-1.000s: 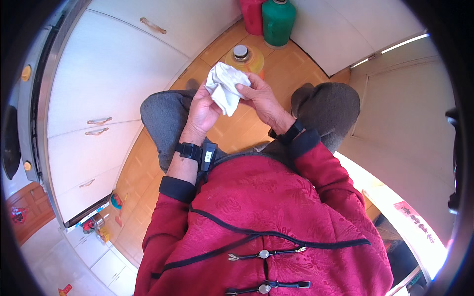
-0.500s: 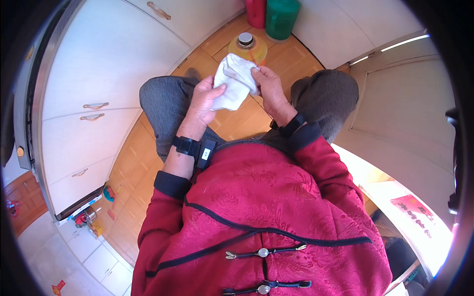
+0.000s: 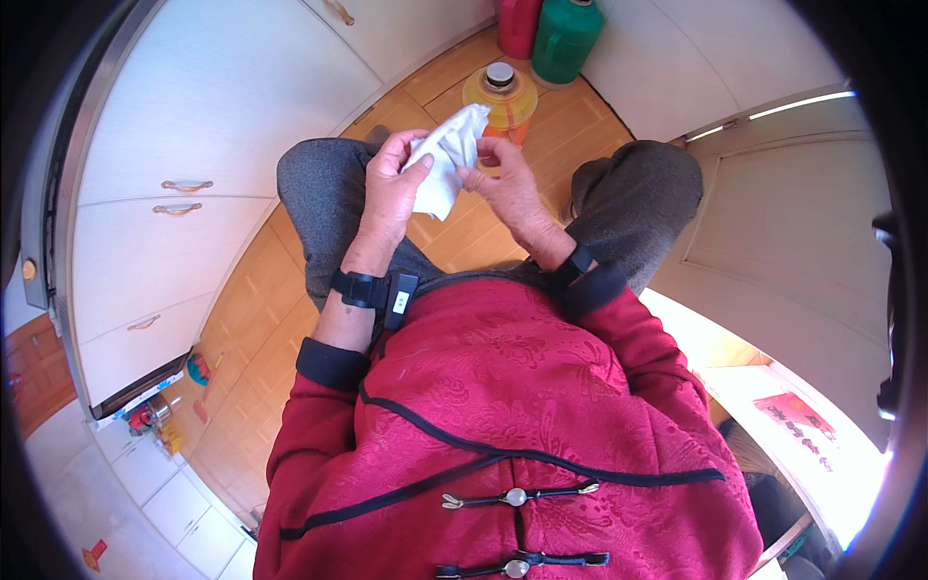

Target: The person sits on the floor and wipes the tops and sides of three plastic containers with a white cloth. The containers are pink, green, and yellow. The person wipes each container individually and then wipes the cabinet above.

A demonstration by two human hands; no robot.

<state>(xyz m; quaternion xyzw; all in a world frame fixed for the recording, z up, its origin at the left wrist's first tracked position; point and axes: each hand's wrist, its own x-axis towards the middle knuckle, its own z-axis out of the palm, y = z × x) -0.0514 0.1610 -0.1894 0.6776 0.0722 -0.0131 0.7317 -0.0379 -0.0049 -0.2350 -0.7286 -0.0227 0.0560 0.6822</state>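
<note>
A crumpled white cloth (image 3: pixel 449 164) is stretched between my two hands, above the gap between my knees. My left hand (image 3: pixel 391 184) grips its left side, thumb on top and fingers behind. On its right edge, my right hand (image 3: pixel 507 186) pinches the cloth between thumb and curled fingers. Just beyond the cloth stands a yellow-orange bottle (image 3: pixel 501 97) with a pale cap, its lower part partly covered by the cloth and my right hand.
A green jug (image 3: pixel 565 41) and a red one (image 3: pixel 518 27) stand at the far end of the wooden floor (image 3: pixel 253 280). White cabinets (image 3: pixel 217 106) with metal handles line the left. On the right is a beige door panel (image 3: pixel 788 208); a white surface with a red print (image 3: pixel 795 418) lies below it.
My right hand has shifted left and down along the cloth, bringing my hands closer together. The cloth is now more folded and narrower. The view has turned slightly.
</note>
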